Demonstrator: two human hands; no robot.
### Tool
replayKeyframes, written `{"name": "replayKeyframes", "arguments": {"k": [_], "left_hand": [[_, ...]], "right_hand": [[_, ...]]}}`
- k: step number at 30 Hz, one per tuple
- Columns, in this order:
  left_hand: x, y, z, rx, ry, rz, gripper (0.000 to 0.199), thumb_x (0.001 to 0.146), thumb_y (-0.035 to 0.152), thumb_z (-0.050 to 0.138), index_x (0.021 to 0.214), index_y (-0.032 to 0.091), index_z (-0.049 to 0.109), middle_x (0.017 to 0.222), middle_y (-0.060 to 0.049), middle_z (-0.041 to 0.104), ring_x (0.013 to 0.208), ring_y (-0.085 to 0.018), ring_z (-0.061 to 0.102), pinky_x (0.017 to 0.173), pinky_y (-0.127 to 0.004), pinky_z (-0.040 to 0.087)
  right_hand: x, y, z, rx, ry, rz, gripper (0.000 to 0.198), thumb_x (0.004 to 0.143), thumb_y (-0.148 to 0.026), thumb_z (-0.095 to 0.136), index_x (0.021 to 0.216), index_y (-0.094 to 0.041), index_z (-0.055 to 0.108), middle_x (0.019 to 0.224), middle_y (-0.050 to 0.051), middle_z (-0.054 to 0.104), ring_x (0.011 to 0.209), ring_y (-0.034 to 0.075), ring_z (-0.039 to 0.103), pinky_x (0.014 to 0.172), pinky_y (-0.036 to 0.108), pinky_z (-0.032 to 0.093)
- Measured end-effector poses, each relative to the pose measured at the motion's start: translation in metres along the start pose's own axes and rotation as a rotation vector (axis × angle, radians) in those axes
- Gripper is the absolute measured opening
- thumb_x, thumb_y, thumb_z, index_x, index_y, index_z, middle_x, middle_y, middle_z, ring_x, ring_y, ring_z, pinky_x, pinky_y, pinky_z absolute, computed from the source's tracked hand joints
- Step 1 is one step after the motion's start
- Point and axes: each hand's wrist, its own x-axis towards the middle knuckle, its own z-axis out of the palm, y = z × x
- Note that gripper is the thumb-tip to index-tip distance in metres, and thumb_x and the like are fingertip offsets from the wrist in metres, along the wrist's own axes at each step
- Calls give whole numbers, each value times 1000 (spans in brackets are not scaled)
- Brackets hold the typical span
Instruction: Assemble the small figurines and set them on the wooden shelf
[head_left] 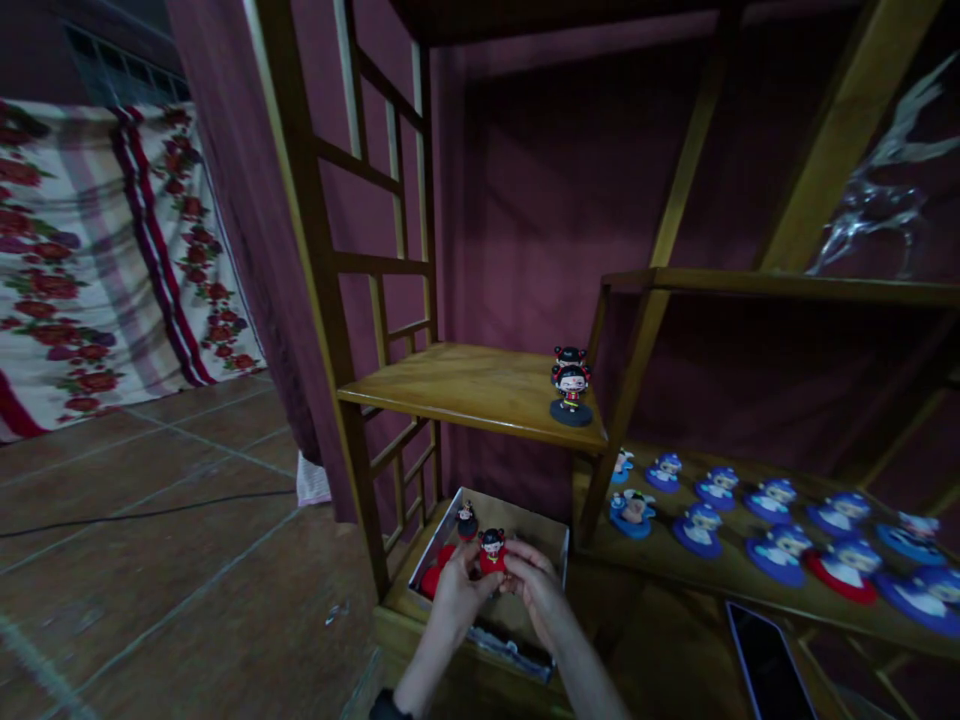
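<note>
Head view: the left hand [455, 597] and right hand [541, 592] together pinch a small black-haired red figurine [492, 556] between their fingers, above a shallow cardboard box [553, 535] at the foot of a wooden shelf unit [450, 385]. Inside the box, at the back left, stands a second figurine [466, 522]. Two dark-haired dolls [571, 388] stand one behind the other on the shelf above; to the right are rows of blue-haired figures [780, 548] and a phone [769, 660].
</note>
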Motion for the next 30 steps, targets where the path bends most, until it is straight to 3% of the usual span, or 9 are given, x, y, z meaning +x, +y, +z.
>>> {"name": "replayKeyframes", "arguments": {"k": [7,13,23,30], "left_hand": [[-22,26,-1,71,-20,14,31,53,21,72,83,14,66,83,-8,66,81,-22,60,73,-29,47],[-44,62,-18,126,-26,32,30,55,19,70,84,14,67,83,-6,67,80,-22,60,73,-29,47],[-78,164,-39,-188,-76,19,43,60,27,72,98,13,60,88,-7,68,76,-18,62,72,-28,48],[-100,206,-49,-174,-6,60,47,58,28,73,100,12,57,83,-7,68,67,-16,62,65,-27,50]], "right_hand": [[-27,0,1,112,-22,70,31,61,-24,71,90,-15,66,91,9,69,74,16,62,59,25,47],[-61,-17,28,216,-73,102,31,62,-24,72,91,-17,66,94,7,69,79,16,62,70,28,48],[-109,-94,93,-12,-205,-30,37,64,-28,70,99,-18,62,104,9,66,86,18,62,69,28,49],[-132,-121,118,-194,-278,-141,40,66,-35,68,102,-19,62,100,8,67,86,20,62,74,34,49]]}}
